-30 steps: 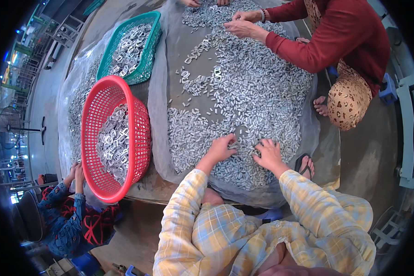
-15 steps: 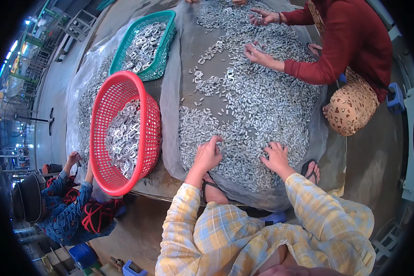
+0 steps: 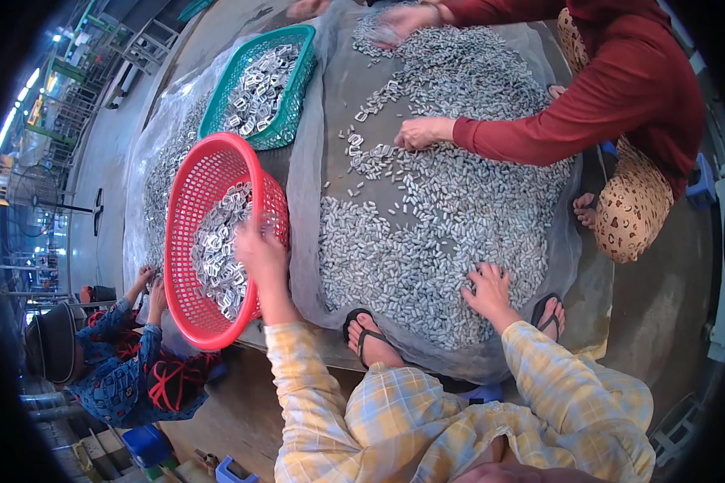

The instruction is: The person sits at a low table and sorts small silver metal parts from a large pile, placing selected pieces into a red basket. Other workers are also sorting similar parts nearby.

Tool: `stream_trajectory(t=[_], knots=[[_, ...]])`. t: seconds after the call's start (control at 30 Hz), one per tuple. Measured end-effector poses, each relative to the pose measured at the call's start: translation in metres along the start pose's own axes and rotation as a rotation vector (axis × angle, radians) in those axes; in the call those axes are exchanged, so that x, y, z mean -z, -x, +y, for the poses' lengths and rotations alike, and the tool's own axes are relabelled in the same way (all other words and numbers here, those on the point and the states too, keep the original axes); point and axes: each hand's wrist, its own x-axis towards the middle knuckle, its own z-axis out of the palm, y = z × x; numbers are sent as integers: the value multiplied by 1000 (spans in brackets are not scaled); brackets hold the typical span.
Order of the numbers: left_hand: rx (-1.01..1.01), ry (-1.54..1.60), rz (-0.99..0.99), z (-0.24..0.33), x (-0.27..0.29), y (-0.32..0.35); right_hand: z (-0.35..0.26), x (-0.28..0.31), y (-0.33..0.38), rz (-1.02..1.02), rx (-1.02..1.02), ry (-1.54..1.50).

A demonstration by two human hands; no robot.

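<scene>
My left hand (image 3: 259, 248) is over the near right rim of a red plastic basket (image 3: 204, 331), its fingers smeared by motion, so whether they hold anything is unclear. Inside the basket lies a heap of silvery metal buckle-like frames (image 3: 219, 262). My right hand (image 3: 489, 292) rests on a wide spread of small grey metal pellets (image 3: 427, 266), fingers apart, holding nothing I can see. A few more metal frames (image 3: 369, 161) lie among the pellets farther off, close to a co-worker's hand.
A green basket (image 3: 304, 92) with similar frames stands behind the red one. Across from me on the right squats a person in a red sleeve (image 3: 532, 133), reaching over the pellets. At the left edge another person (image 3: 117, 354) works. Clear plastic sheeting (image 3: 304, 201) lies beneath the pellets.
My left hand has moved left from the pellets to the red basket. My right hand stays on the pellets. The red-sleeved person's hands have moved left over the pile.
</scene>
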Motion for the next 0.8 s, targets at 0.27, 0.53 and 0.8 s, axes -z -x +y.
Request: stream_trajectory(t=[0.27,0.53,0.8], knots=[[30,430,-481,55,-137,-88,3,-9,-4,103,72,-6],[125,271,-579,146,-256,-106,7,-6,-3,91,81,3],[-65,82,-332,182,-257,-46,2,-13,-8,109,63,-32]])
